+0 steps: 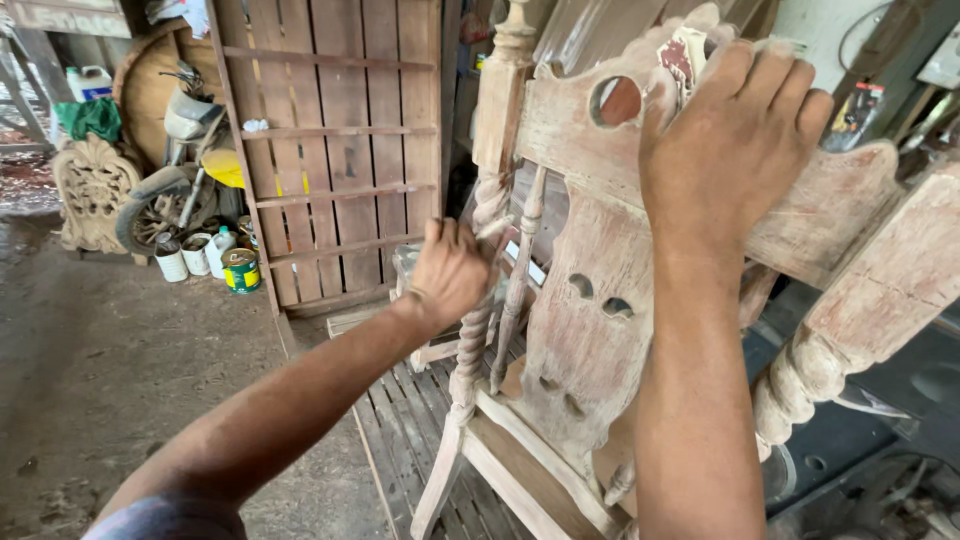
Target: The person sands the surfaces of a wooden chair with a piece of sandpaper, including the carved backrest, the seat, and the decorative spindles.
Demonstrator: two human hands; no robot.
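Cluttered workshop behind; left hand (452,270) gripped the carved chair's (590,330) twisted spindle (478,300), steadying it, while right hand's (735,140) curled fingers pressed its crest.

The carved chair back (590,320) is bare wood, matt and dusty, with a pale, rough, sanded look; its twisted spindle (478,320) shows the same raw grain. The slatted panel (340,140) behind is unfinished reddish timber. The cans (240,270) look like glossy metal, the floor (110,370) like rough concrete
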